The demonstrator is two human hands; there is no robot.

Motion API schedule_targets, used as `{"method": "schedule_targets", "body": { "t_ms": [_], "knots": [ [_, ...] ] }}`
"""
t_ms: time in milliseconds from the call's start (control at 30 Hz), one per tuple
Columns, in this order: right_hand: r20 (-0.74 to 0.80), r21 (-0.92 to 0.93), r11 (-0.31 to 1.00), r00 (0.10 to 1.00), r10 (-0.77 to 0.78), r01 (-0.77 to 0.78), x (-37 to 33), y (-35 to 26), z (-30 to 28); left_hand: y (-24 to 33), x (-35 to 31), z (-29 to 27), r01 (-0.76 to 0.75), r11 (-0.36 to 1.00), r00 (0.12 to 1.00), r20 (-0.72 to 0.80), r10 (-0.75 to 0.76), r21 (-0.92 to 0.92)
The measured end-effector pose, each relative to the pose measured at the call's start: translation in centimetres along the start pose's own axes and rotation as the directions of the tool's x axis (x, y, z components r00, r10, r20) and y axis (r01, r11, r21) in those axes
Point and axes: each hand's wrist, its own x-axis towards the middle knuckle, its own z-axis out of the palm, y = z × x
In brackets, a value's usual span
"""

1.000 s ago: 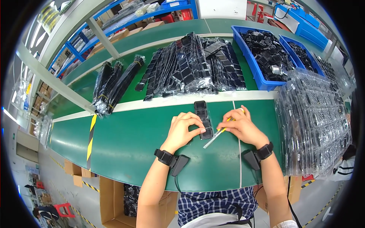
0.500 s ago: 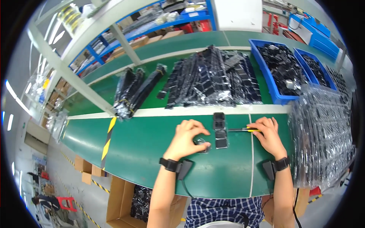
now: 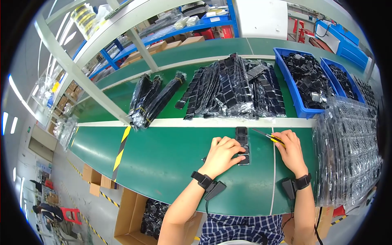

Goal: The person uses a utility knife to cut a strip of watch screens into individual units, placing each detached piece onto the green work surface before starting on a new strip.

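A narrow black tray strip (image 3: 242, 139) with several small pockets lies on the green belt (image 3: 163, 159) in front of me. My left hand (image 3: 222, 153) rests flat on the strip's near end, pressing it down. My right hand (image 3: 290, 152) is to the right of the strip and grips yellow-handled tweezers (image 3: 267, 136), whose tip points left toward the strip's far end. Both wrists wear black bands with small black units attached.
Bundles of black tray strips (image 3: 232, 87) lie on the far belt beyond a white divider. Two blue bins (image 3: 308, 81) of black parts stand at the back right. A tall stack of clear plastic trays (image 3: 351, 151) sits on my right. Cardboard boxes (image 3: 139, 212) stand below the belt.
The view has swung so the strip and hands sit further right. My right hand drew slightly right, the tweezers now pointing left at the strip's far end. My left hand stays on the strip.
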Motion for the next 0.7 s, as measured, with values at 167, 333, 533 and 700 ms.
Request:
{"method": "schedule_targets", "body": {
  "t_ms": [167,333,533,700],
  "knots": [
    [-0.005,0.017,1.0,1.0,0.01,-0.01,0.2,-0.2,0.2,-0.2,-0.5,0.4,-0.054,0.996,0.996,-0.06,0.058,0.073],
    [-0.051,0.034,0.999,0.998,-0.022,0.024,0.1,0.6,0.5,0.2,-0.6,1.0,-0.075,0.997,0.997,0.032,0.074,0.034],
    [-0.017,0.089,0.995,0.999,-0.036,0.038,-0.2,0.9,0.5,1.7,-0.6,0.8,-0.106,0.993,0.994,0.013,0.107,-0.044],
    [0.013,0.093,0.996,1.0,0.004,-0.005,-0.2,0.4,0.4,1.6,-0.6,0.1,-0.017,1.0,0.992,0.126,0.02,-0.026]
  ]
}}
